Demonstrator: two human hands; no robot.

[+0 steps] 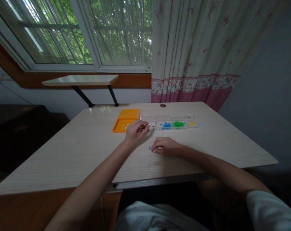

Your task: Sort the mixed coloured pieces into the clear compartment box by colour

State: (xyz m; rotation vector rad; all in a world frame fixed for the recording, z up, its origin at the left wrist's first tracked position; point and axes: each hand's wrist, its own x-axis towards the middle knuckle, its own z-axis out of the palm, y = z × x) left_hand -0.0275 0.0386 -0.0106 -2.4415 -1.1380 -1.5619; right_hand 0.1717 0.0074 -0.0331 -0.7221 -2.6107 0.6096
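Note:
My left hand (135, 131) reaches across the pale wooden table (87, 147), its fingers pinched at the left end of a clear compartment box (170, 123); what they hold is too small to name. The box holds blue (166, 125), green (178, 124) and yellow (192, 123) small pieces in separate sections. An orange tray (126, 120) lies just left of the box, behind my left hand. My right hand (165, 147) rests on the table with fingers curled down, fingertips next to a tiny blue piece (149, 148).
A small shelf on black brackets (80, 80) stands behind the table under the window. A floral curtain (195, 48) hangs at the back right. A dark cabinet (17, 128) sits to the left. A round hole (163, 105) marks the table's far edge.

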